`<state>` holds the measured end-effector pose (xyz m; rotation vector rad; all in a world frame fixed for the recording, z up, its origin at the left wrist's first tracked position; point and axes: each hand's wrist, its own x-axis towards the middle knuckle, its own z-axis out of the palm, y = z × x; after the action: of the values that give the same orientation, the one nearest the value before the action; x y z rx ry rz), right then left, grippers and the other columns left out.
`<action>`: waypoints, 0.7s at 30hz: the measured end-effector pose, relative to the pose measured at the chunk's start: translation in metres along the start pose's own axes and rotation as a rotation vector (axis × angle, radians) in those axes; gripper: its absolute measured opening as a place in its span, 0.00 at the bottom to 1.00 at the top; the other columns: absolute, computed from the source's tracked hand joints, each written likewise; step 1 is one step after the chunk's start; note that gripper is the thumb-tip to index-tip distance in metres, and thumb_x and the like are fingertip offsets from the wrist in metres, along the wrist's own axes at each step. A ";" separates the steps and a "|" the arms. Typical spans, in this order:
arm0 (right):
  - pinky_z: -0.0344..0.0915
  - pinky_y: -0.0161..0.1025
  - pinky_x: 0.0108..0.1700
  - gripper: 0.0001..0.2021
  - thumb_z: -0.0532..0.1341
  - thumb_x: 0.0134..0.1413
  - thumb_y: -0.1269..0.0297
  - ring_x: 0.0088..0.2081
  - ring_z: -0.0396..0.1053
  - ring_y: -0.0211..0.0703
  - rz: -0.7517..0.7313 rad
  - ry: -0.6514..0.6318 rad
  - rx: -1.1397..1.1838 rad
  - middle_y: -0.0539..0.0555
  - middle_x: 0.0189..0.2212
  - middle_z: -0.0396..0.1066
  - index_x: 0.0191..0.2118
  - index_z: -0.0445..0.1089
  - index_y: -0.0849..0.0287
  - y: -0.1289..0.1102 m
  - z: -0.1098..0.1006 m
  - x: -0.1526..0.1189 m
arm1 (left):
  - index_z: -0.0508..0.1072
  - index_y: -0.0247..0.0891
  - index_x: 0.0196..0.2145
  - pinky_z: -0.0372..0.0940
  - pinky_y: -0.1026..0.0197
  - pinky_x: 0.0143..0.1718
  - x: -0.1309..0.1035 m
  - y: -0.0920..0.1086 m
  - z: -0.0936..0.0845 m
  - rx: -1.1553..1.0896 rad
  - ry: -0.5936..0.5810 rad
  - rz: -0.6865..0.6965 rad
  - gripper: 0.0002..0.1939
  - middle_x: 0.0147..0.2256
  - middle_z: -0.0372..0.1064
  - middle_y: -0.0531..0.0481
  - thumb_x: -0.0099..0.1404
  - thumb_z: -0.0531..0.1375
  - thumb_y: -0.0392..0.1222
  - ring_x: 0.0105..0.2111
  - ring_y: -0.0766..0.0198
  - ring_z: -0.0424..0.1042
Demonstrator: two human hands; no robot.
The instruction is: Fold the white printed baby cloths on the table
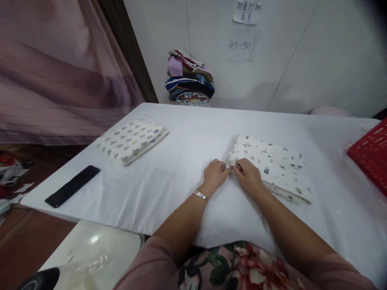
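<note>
Folded cloth (276,161) — likely soft and light, best held at a corner through every layer — left hand (215,175) and right hand (250,176) both pinching its near-left corner.

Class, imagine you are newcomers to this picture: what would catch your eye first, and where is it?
First, probably the left hand and right hand, pinching the near-left corner of a folded printed cloth on the white-covered table. Next, the bright red perforated object at the picture's right edge. Then the colourful fabric stack against the wall, beyond the table's far edge.
</note>
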<state>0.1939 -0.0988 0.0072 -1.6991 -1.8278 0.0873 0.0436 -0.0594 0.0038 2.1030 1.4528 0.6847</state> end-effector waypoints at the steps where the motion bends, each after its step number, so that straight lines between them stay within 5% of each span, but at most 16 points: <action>1: 0.55 0.37 0.34 0.06 0.53 0.56 0.63 0.35 0.64 0.42 -0.005 0.003 -0.007 0.52 0.32 0.67 0.35 0.65 0.56 0.000 0.000 0.000 | 0.72 0.42 0.31 0.58 0.64 0.34 0.000 0.000 0.001 -0.008 0.003 0.007 0.07 0.33 0.67 0.53 0.58 0.59 0.47 0.35 0.65 0.67; 21: 0.56 0.37 0.33 0.05 0.53 0.55 0.62 0.33 0.63 0.41 0.026 0.014 0.026 0.51 0.31 0.67 0.34 0.65 0.55 -0.002 0.000 -0.001 | 0.66 0.40 0.26 0.57 0.65 0.30 0.003 0.000 0.008 -0.073 0.041 0.003 0.07 0.30 0.65 0.54 0.58 0.59 0.44 0.30 0.67 0.64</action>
<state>0.1921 -0.1001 0.0079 -1.7020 -1.7868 0.1089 0.0494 -0.0577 -0.0017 2.0476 1.4247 0.7744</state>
